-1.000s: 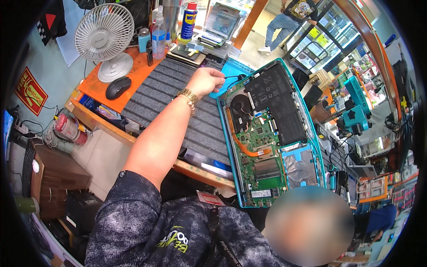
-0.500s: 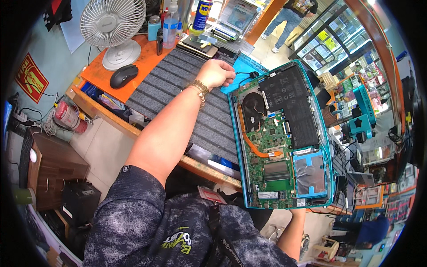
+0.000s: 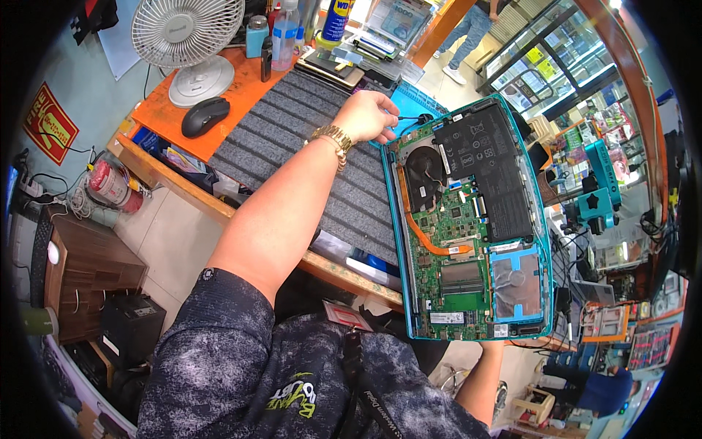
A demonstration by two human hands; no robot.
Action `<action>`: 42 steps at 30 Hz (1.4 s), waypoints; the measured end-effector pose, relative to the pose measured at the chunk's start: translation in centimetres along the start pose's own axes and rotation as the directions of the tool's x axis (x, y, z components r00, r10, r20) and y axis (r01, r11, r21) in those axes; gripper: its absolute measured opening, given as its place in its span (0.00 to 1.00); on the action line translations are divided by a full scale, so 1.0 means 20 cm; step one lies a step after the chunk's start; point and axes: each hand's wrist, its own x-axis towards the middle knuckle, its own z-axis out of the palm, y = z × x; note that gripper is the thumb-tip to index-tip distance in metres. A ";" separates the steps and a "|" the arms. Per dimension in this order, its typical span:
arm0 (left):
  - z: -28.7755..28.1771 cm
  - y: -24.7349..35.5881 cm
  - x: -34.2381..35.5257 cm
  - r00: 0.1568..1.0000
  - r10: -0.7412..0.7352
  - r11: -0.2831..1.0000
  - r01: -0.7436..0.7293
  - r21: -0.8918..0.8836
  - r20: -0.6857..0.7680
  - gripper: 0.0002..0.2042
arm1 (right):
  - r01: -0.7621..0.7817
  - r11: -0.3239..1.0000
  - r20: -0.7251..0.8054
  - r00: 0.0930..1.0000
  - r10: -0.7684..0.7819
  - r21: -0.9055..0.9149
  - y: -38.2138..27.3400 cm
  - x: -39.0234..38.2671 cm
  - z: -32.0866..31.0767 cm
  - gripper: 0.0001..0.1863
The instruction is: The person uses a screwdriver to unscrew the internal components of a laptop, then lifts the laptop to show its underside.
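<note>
An opened laptop (image 3: 457,241) with a teal casing is tilted up on the right, its inside facing me. Its black battery (image 3: 490,172), round fan (image 3: 424,164), copper heat pipe (image 3: 420,230) and green circuit board (image 3: 461,219) lie bare. My right hand (image 3: 493,347) grips the laptop by its near edge; its fingers are hidden behind it. Beside the far left corner, my left hand (image 3: 369,117), below a gold watch, has its fingertips pinched at a thin black cable (image 3: 409,118). The cable's black plug (image 3: 425,118) is close to the laptop's edge; whether it is inserted I cannot tell.
A grey ribbed mat (image 3: 292,117) covers the bench, with a blue mat (image 3: 413,99) behind the laptop. Farther left are a black mouse (image 3: 205,117), a white fan (image 3: 201,84) and bottles (image 3: 285,40). A teal clamp-like holder (image 3: 596,201) stands right. A person (image 3: 468,33) stands beyond.
The laptop and my left hand have shifted slightly to the right in view. My left fingertips stay by the cable. The person beyond has moved their feet.
</note>
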 end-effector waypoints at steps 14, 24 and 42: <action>0.07 0.02 0.00 0.995 0.099 0.995 -0.099 -0.024 0.014 0.14 | 0.055 0.996 -0.047 0.997 -0.058 -0.067 0.03 -0.02 -0.02 0.25; -0.05 -0.17 0.12 0.984 0.168 0.980 -0.174 0.099 0.063 0.18 | 0.163 0.977 -0.102 0.979 -0.177 -0.134 0.02 0.03 0.00 0.26; 0.05 -0.08 0.07 0.985 0.173 0.984 -0.174 -0.041 -0.007 0.18 | 0.218 0.955 -0.018 0.974 -0.226 -0.199 0.09 -0.06 0.05 0.29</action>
